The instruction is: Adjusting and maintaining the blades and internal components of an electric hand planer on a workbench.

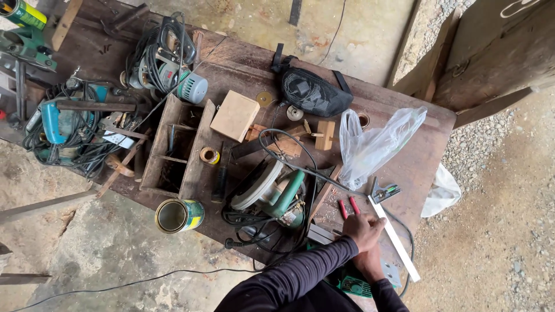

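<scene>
Pretty cluttered counter [404,167] here. Far left there's a blue power tool [55,124] buried in black cable, then a grey-and-green one [173,72] further back. Next over is a wooden tool tray [173,147] with a roll of tape [208,155] on its edge, and an open tin can [178,215] at the near edge. In the middle, a green circular saw [272,193] lies on its side, with a wood block [234,115] and a black mesh pouch [312,92] behind it. A clear plastic bag [376,144] sits right of center.

Now the hands. The left hand [363,230] lies flat on the counter, fingers [376,224] relaxed and stretched out, not gripping anything. The red-handled pliers [348,206] lie just past those fingertips, a bit to the left and farther away, handles pointing back toward the person. The white ruler [396,240] of a square runs diagonally just right of the hand, far-left to near-right. The right hand [370,267] is tucked under the left wrist, so can't tell what it's doing. The left hand is clearly nearer the pliers.
</scene>
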